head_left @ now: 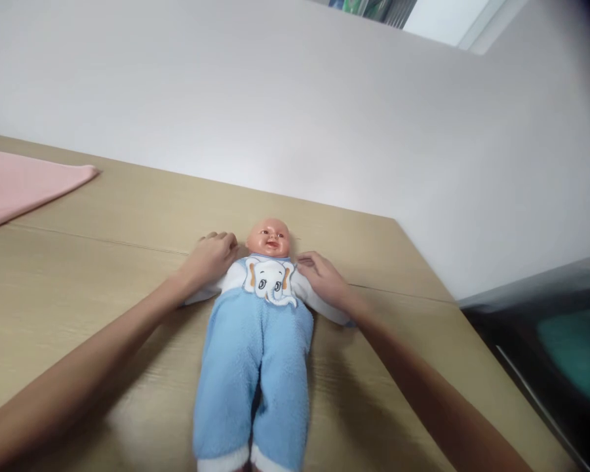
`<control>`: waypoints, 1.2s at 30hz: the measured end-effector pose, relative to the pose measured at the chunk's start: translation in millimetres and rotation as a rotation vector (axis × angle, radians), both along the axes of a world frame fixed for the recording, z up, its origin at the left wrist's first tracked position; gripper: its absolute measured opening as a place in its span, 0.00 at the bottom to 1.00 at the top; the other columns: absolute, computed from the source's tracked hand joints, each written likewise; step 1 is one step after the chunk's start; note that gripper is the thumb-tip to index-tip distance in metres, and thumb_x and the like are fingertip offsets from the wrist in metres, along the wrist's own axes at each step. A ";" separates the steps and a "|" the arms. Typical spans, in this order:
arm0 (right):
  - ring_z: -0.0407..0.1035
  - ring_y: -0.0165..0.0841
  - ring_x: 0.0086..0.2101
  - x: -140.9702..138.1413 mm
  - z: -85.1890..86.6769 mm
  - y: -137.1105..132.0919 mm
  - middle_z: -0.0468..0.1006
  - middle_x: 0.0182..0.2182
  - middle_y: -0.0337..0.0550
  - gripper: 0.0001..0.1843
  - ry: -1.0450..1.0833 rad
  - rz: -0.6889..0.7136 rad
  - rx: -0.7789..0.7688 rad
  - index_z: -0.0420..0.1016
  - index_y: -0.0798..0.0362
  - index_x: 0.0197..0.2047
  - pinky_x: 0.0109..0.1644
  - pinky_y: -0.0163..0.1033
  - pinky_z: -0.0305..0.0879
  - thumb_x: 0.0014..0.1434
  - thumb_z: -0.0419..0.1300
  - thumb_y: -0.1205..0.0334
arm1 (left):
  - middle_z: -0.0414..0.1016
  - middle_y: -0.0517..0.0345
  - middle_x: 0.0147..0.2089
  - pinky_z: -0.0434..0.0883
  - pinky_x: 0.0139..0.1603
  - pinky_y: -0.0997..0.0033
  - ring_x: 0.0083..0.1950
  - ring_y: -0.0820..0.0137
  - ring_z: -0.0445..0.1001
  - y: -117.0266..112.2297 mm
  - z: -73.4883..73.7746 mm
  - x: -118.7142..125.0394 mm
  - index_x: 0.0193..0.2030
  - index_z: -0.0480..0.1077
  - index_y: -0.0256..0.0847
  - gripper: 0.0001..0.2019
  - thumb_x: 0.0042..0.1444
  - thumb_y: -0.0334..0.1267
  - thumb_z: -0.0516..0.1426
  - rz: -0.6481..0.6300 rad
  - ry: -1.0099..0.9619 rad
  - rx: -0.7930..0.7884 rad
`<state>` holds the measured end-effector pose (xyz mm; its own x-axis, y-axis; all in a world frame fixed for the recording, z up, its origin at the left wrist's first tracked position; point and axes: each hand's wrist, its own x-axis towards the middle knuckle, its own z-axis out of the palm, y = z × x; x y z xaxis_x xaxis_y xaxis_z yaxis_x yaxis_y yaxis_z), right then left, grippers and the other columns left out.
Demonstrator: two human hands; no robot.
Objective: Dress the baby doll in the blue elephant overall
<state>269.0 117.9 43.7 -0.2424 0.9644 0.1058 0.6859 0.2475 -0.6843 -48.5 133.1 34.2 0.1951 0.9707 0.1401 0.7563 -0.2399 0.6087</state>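
Note:
A baby doll (255,347) lies on its back on the wooden table (78,262), head pointing away from me. It wears fluffy light-blue overalls and a white top with an elephant picture on the chest. My left hand (210,257) rests on the doll's shoulder at the left of its head, fingers curled down onto the white sleeve. My right hand (324,278) lies on the other shoulder, fingers bent and pressing the white sleeve near the collar. Both forearms reach in from the bottom of the view.
A pink cloth (19,183) lies at the far left of the table. A plain white wall (295,98) stands right behind the table. A dark glossy surface (545,354) sits off the table's right edge.

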 end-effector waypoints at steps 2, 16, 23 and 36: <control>0.71 0.55 0.64 0.0 1.5 -31.9 0.80 0.60 0.59 0.12 -0.020 -0.036 0.180 0.77 0.50 0.59 0.77 0.67 0.62 0.76 0.62 0.58 | 0.82 0.34 0.54 0.69 0.65 0.38 0.59 0.39 0.75 -20.1 4.2 3.8 0.46 0.73 0.43 0.10 0.74 0.42 0.52 0.060 0.088 0.194; 0.69 0.43 0.32 9.8 -43.3 -92.2 0.69 0.30 0.39 0.32 0.272 -0.095 -0.089 0.65 0.45 0.34 0.40 0.51 0.73 0.61 0.63 0.23 | 0.79 0.37 0.63 0.77 0.65 0.38 0.63 0.41 0.78 -155.9 -16.7 7.5 0.65 0.72 0.38 0.20 0.81 0.51 0.53 0.016 0.160 0.327; 0.64 0.60 0.74 -20.6 -32.2 -234.1 0.66 0.76 0.60 0.32 0.025 0.050 0.287 0.66 0.43 0.76 0.76 0.72 0.67 0.73 0.66 0.55 | 0.67 0.40 0.80 0.76 0.75 0.40 0.80 0.44 0.71 -276.3 -39.2 19.2 0.83 0.58 0.51 0.32 0.78 0.49 0.59 0.060 -0.068 0.247; 0.60 0.58 0.79 -18.8 -71.6 -309.4 0.56 0.85 0.54 0.50 -0.152 0.205 0.282 0.58 0.48 0.84 0.75 0.60 0.77 0.64 0.73 0.68 | 0.83 0.45 0.67 0.85 0.59 0.55 0.63 0.52 0.85 -338.2 -86.6 6.7 0.77 0.66 0.48 0.34 0.66 0.41 0.68 -0.075 0.009 0.345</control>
<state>250.3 -191.5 -27.9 -0.4609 0.8323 0.3078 0.6910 0.5543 -0.4641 -41.8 -205.1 -52.4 0.2664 0.8496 0.4552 0.7339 -0.4850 0.4756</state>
